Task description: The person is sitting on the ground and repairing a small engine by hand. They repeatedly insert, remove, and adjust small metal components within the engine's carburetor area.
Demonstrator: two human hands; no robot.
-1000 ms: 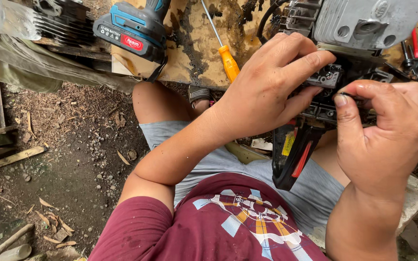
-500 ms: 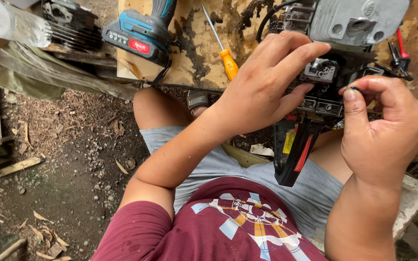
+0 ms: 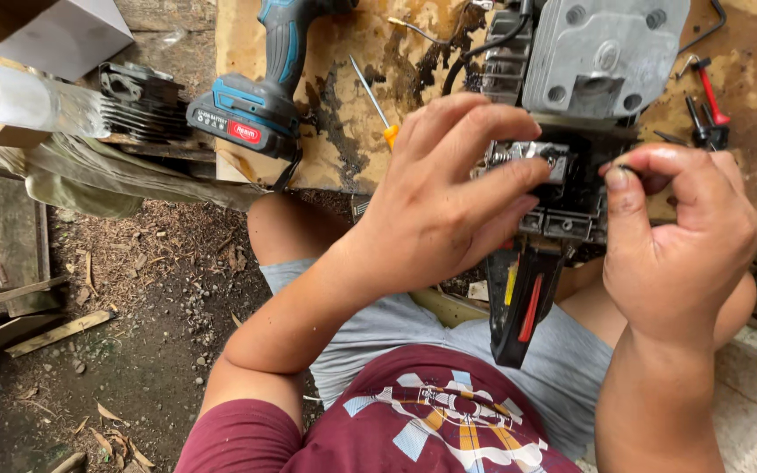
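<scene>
**Both hands on the small engine at the tabletop edge**

The engine (image 3: 571,114) sits at the near edge of the stained wooden tabletop (image 3: 343,131), right in front of you. Its top is a pale grey metal housing with round bolt holes; below that the body turns black and greasy, with a small silvery metal part (image 3: 532,156) on its front face. A black handle with a red trigger strip (image 3: 527,302) hangs down from it over your lap.

Your left hand (image 3: 444,197) comes in from the left, palm down, fingers spread and curved over the front of the engine, fingertips resting against the silvery part. Your right hand (image 3: 676,236) is held upright just to the right of it, thumb and forefinger pinched together on something small and dark at the engine's side; what it is cannot be made out. The two hands are close but not touching.

On the tabletop to the left lie a blue cordless drill (image 3: 260,96) and an orange-handled screwdriver (image 3: 375,101).
</scene>
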